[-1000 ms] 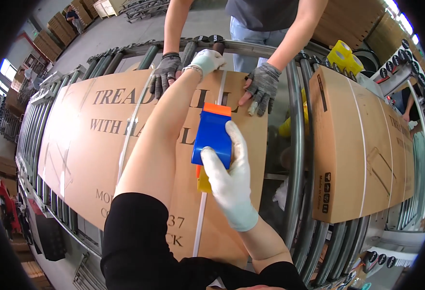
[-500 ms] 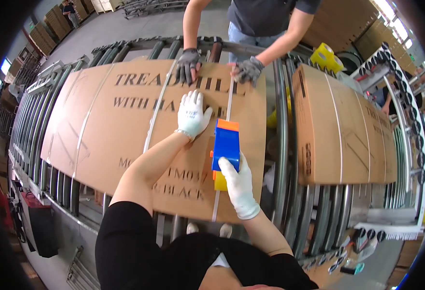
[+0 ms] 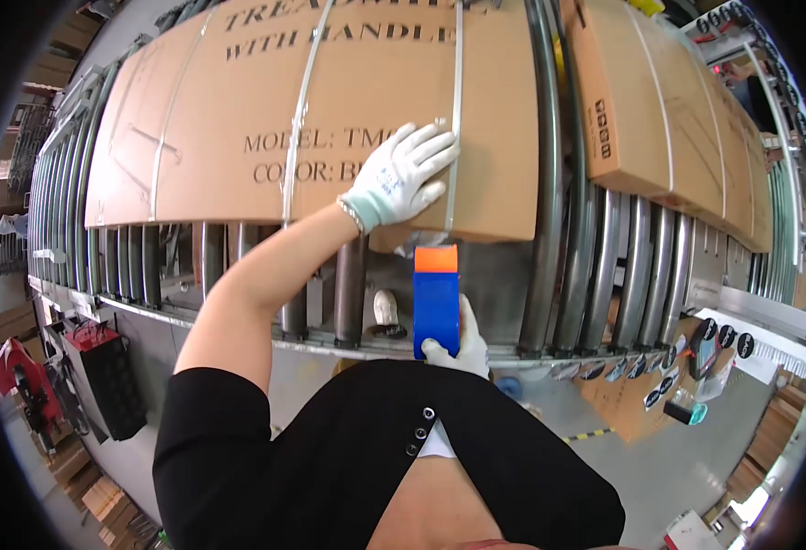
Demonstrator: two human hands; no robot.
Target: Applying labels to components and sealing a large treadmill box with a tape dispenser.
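A large flat brown carton point(image 3: 210, 101), bound with pale straps, lies on the roller conveyor before me. My left hand point(image 3: 403, 179), in a white glove, rests on its top near the close edge, fingers spread, the tips touching the rightmost strap point(image 3: 457, 82). A blue tape dispenser point(image 3: 436, 312) with an orange front is in my gloved right hand point(image 3: 472, 350), close to my body. Its orange end is just off the carton's near edge, where a bit of clear film point(image 3: 412, 246) shows. Part of my right hand is hidden behind the dispenser.
A second strapped carton point(image 3: 641, 101) stands on the conveyor at the right. Metal rollers point(image 3: 549, 183) run between and beside the cartons. To the left below the conveyor is a black and red case point(image 3: 105, 376). Small items lie on a cardboard surface point(image 3: 623, 394) at lower right.
My right hand has brought the tape dispenser from above the carton's top back past its near edge. My left hand has shifted toward that edge. The co-worker's gloved hands have left the view.
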